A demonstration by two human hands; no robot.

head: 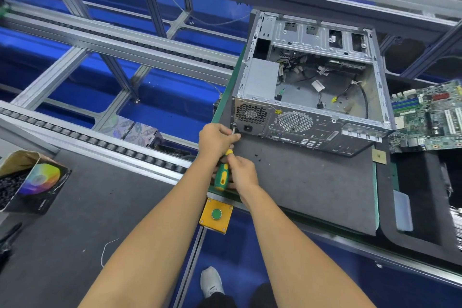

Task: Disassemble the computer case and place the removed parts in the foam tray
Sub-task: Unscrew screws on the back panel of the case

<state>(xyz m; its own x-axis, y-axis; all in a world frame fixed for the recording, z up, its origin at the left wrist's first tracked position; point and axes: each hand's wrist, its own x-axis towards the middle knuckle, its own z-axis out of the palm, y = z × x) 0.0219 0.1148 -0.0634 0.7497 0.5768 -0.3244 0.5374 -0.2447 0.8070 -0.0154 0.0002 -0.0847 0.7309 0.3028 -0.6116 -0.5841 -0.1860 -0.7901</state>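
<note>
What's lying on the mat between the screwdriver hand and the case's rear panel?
In the head view, a few small dark screws lie on the grey mat between the right hand and the case.

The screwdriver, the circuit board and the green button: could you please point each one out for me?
screwdriver (222,177): head view, on the green and yellow handle between the hands.
circuit board (425,117): head view, on its green face, right of the case.
green button (216,214): head view, on the round cap in its yellow box.
</note>
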